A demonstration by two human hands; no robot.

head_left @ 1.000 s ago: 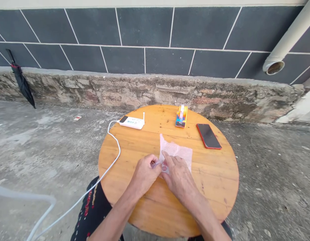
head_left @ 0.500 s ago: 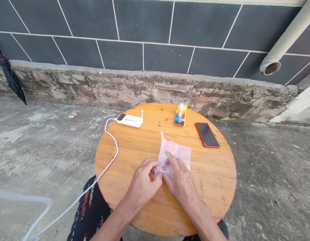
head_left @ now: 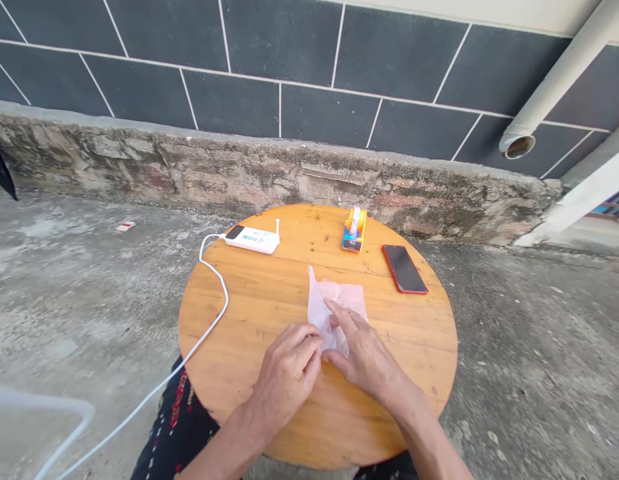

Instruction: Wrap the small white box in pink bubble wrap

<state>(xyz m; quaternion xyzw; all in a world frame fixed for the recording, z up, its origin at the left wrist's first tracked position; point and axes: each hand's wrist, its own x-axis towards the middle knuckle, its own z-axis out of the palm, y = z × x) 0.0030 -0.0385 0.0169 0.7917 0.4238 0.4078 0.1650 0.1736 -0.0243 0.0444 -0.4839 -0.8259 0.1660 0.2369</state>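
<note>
A sheet of translucent, pinkish plastic wrap (head_left: 342,293) lies on the round wooden table (head_left: 249,293), its left part folded up into a raised flap. My left hand (head_left: 289,363) is closed, thumb and fingers pinching the wrap's near left corner. From the right, my right hand (head_left: 364,347) curves over the near part, its thumb at the lower edge and its fingers bent round the folded plastic. The index finger stands slightly raised. Whatever the folds may contain is hidden by my fingers and the crumpled plastic.
A yellow and blue tape dispenser (head_left: 354,230) stands at the back. To the right lies a red-edged phone (head_left: 404,269). At the back left, a white device (head_left: 253,240) trails a white cable (head_left: 224,293) off the table's left edge. A stone-based wall (head_left: 214,167) rises behind.
The wrap's left side now stands up as a flap. My left fingers have closed tighter at its corner, and the reddish patch seen between my hands is covered. The view has shifted slightly.
</note>
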